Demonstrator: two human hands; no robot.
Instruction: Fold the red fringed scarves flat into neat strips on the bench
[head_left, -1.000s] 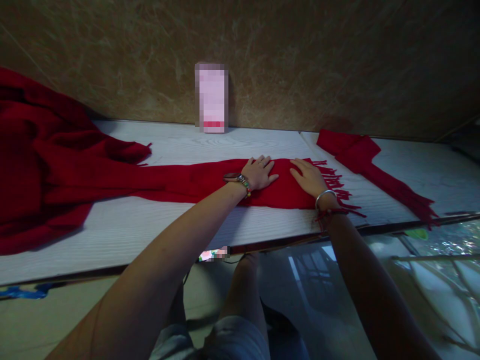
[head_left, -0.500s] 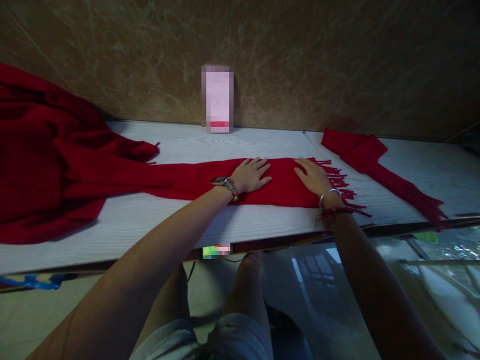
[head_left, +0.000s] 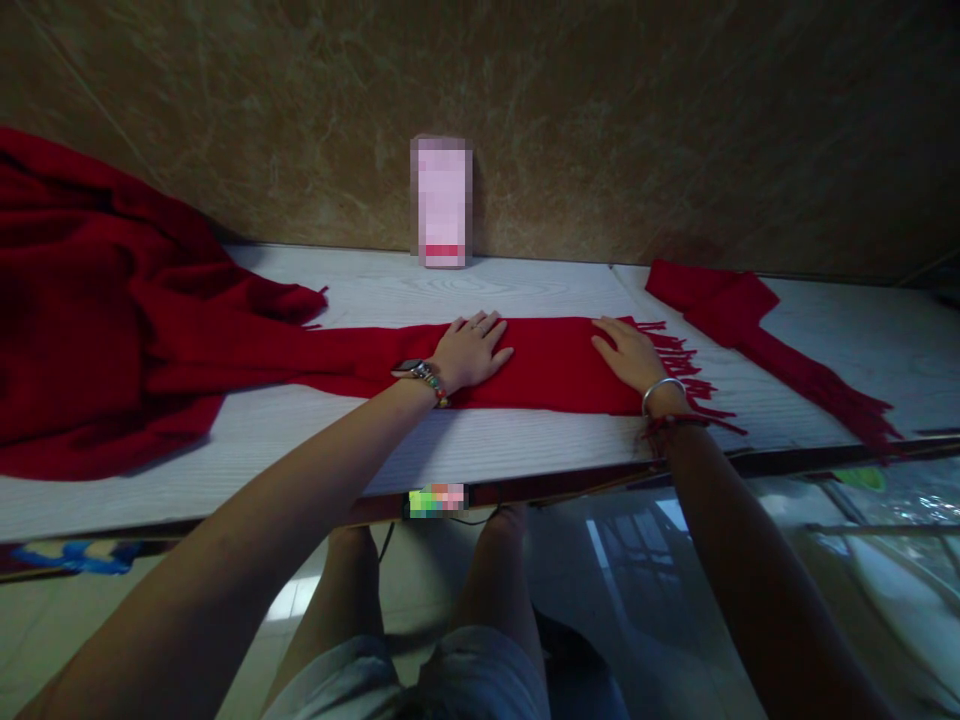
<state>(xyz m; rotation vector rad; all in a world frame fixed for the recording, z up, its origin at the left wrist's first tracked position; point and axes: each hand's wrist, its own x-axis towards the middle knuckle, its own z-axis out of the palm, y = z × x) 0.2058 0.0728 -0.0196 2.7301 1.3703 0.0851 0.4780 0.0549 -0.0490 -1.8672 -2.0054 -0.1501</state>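
A long red scarf point(head_left: 551, 365) lies flattened across the white wood-grain table point(head_left: 420, 455). Its fringed end points right. My left hand point(head_left: 471, 355) rests open, palm down, on the middle of the flat stretch, with a watch and a beaded bracelet at the wrist. Near the fringe, my right hand point(head_left: 630, 355) presses flat on the same cloth, fingers stretched out; a silver bangle and a red cord circle that wrist. Toward the left, the scarf narrows into folds and runs to a large rumpled heap of red cloth point(head_left: 67, 330).
Another piece of red fringed cloth point(head_left: 739, 325) lies folded at the right of the table. A blurred pink box-like object point(head_left: 442, 205) stands against the brown marbled wall point(head_left: 600, 120). Below the front edge is a small blurred colourful item point(head_left: 436, 500).
My left hand has slid left along the scarf, away from my right hand. The right hand stays in place by the fringe. The view has shifted slightly.
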